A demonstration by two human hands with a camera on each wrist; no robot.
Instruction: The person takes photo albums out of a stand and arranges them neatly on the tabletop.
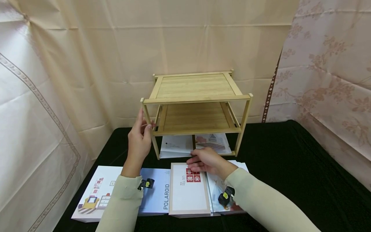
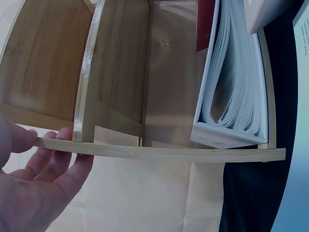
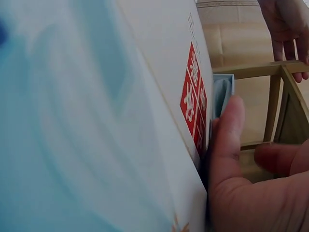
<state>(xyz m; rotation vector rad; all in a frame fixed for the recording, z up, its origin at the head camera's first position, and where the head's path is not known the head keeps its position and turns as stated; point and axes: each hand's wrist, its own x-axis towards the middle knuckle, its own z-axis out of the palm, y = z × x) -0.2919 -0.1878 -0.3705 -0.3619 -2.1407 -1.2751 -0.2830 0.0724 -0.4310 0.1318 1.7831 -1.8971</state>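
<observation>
A two-tier wooden rack [image 1: 197,86] stands on the black cloth. My left hand [image 1: 139,141] grips its left front post, thumb on one side and fingers on the other, as the left wrist view shows. Under the lower board lie a white box [image 1: 177,144] and an item with a pink and grey picture [image 1: 213,142]. Thick folded pages [image 2: 236,77] show inside the white box's open side. My right hand [image 1: 210,161], its fingers loosely extended, is just in front of the rack, over the top edge of a white book with red characters [image 1: 189,196]. I see nothing held in it.
Along the front edge lie a white illustrated book [image 1: 99,190], a blue book marked POLAROID [image 1: 156,193] and a pale blue-white book [image 1: 215,193] partly under my right forearm. Curtains [image 1: 185,38] hang behind and at both sides of the black-covered table [image 1: 287,167].
</observation>
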